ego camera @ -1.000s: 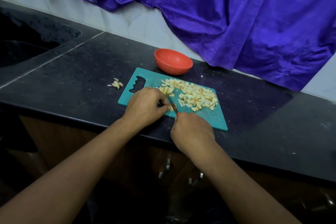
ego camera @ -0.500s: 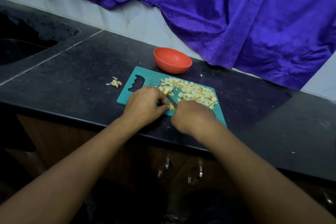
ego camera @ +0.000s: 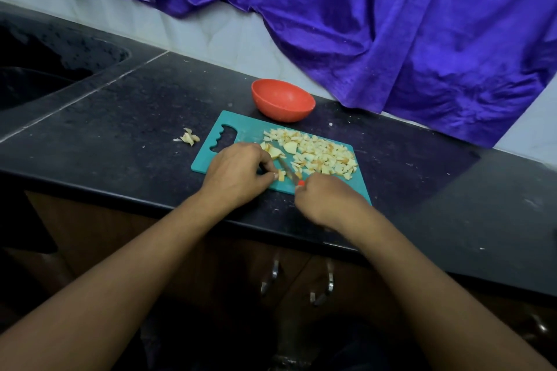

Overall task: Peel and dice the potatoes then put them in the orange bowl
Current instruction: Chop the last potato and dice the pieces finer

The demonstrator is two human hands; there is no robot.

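Observation:
A teal cutting board (ego camera: 241, 129) lies on the black counter with a heap of diced potato (ego camera: 319, 153) spread over its middle and right. My left hand (ego camera: 238, 172) pinches a small potato piece (ego camera: 281, 175) at the board's near edge. My right hand (ego camera: 328, 199) grips a knife (ego camera: 289, 173) with an orange-red handle; its blade lies right beside that piece. The orange bowl (ego camera: 283, 99) stands just behind the board and looks empty.
A small pile of potato scraps (ego camera: 188, 138) lies on the counter left of the board. A dark sink (ego camera: 45, 75) is at far left. Purple cloth (ego camera: 391, 24) hangs over the wall behind. Cabinet handles (ego camera: 272, 277) show below the counter edge.
My right hand pushed forward over the board with the knife half a second ago, then drew back toward me. My left hand stayed on the potato piece.

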